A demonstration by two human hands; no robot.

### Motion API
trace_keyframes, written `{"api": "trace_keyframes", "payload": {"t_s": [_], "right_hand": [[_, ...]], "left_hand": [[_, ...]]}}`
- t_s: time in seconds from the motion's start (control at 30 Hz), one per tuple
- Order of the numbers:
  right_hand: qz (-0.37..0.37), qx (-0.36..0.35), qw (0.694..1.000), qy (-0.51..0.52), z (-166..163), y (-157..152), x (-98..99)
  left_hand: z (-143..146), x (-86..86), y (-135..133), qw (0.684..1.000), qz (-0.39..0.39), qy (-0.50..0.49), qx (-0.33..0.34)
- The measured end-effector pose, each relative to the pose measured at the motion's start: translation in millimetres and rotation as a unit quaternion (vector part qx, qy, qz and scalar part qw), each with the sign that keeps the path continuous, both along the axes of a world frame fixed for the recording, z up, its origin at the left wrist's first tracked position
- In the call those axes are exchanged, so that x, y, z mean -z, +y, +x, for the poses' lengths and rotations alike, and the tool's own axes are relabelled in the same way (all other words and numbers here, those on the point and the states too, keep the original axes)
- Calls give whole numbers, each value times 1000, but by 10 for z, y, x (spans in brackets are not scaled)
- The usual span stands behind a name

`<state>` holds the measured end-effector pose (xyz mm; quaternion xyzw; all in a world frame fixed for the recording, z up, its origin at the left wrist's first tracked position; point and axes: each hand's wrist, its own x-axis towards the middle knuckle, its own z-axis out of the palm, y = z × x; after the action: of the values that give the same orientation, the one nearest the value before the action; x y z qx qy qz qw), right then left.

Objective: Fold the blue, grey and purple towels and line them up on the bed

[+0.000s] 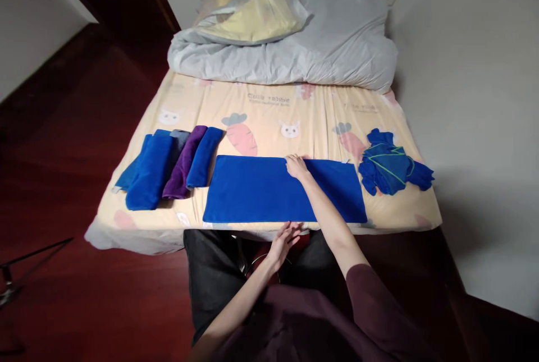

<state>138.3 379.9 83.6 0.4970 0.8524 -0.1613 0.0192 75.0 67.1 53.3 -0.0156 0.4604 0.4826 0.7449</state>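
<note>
A blue towel [252,191] lies spread flat as a wide rectangle at the front of the bed, with a small white tag on its far edge. My right hand [297,166] rests on that far edge near the middle, fingers laid down on the cloth. Close to the towel's front edge is my left hand [284,245], its fingers apart and nothing in it. Rolled or folded towels lie to the left: a blue one [150,171], a purple one [185,165] and another blue one [205,157]. A crumpled blue cloth with green lines [387,164] sits to the right.
The bed sheet [269,118] is pale yellow with carrot and rabbit prints. Behind, a bunched grey quilt [337,42] and a yellow pillow [261,17] lie by the headboard. A white wall [471,98] stands on the right; dark red floor [105,294] shows left.
</note>
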Motion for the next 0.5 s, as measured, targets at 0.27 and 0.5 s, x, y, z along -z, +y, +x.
{"api": "trace_keyframes", "payload": {"t_s": [0.27, 0.5], "right_hand": [[-19, 27, 999, -4, -18, 365, 310], [-42, 44, 998, 9, 70, 575, 401]], "left_hand": [[234, -136, 197, 986, -91, -60, -128], [323, -166, 230, 974, -120, -51, -184]]}}
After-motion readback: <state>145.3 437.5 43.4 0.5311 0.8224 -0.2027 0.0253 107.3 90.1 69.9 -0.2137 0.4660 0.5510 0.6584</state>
